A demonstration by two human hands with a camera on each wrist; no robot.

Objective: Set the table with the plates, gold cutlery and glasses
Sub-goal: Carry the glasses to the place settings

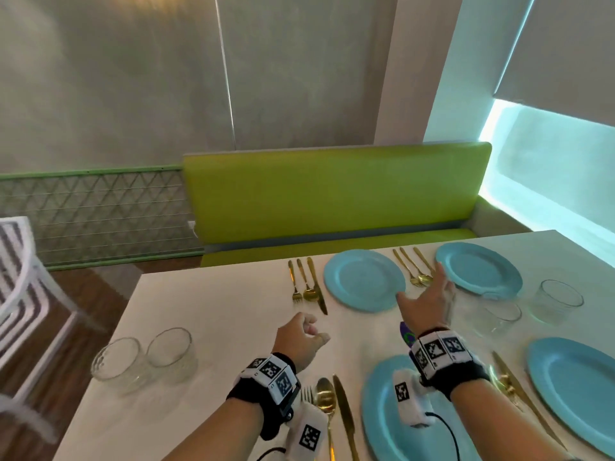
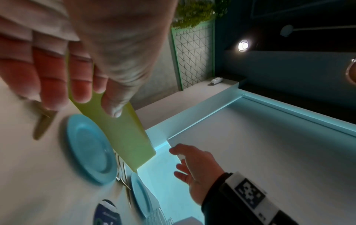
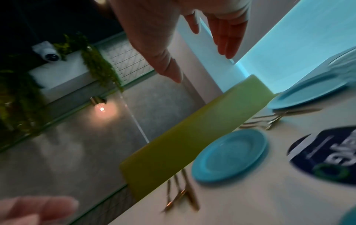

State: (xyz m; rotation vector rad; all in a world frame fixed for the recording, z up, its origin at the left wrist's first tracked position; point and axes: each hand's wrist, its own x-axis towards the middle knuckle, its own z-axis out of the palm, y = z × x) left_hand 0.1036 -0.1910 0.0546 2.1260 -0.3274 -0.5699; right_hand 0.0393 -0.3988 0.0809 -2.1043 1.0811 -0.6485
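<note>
Four blue plates lie on the white table (image 1: 213,314): far left plate (image 1: 364,281), far right plate (image 1: 479,269), near left plate (image 1: 382,417), near right plate (image 1: 575,394). Beside each lies a set of gold cutlery, such as the far set (image 1: 307,284) and the near set (image 1: 329,404). Two glasses (image 1: 143,357) stand at the table's left, two more (image 1: 559,301) at the right. My right hand (image 1: 427,296) is spread flat and empty, just left of a blurred glass (image 1: 496,316). Over mid-table my left hand (image 1: 307,331) hangs loosely curled, holding nothing.
A green bench (image 1: 332,194) runs along the table's far side. A white chair (image 1: 20,294) stands off the left edge. A dark round sticker (image 1: 406,334) lies on the table by my right wrist. A wire-grid partition (image 1: 96,214) stands at back left.
</note>
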